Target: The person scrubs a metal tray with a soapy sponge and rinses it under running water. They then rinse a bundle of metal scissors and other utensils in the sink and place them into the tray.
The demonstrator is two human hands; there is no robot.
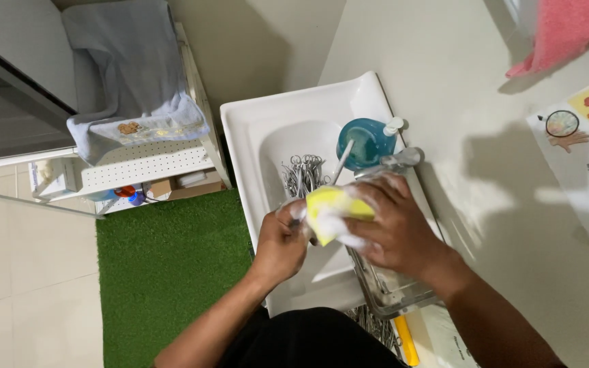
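Scrubbing step, over the white sink (240, 119). A soapy yellow sponge (328, 212) is clasped in the right hand (393, 228); a thin metal instrument (341, 163) is pinched in the closed left hand (281, 242). More instruments (303, 175) lie in the basin. Judged next: rinsing, calling for a firm grip.

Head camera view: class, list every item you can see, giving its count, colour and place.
Sink: one, white, centre.
Metal instruments: a pile, silver, in the sink basin.
Soap bottle: one, teal, on the sink's right rim.
Metal tray: one, silver, right of the basin.
Sponge: one, yellow, soapy, in the right hand's grip.
Towel: one, pale blue, on the white rack at left.
Mat: one, green, on the floor.
Cloth: one, pink, top right.
Left hand: holds a thin instrument.
Right hand: over the tray.
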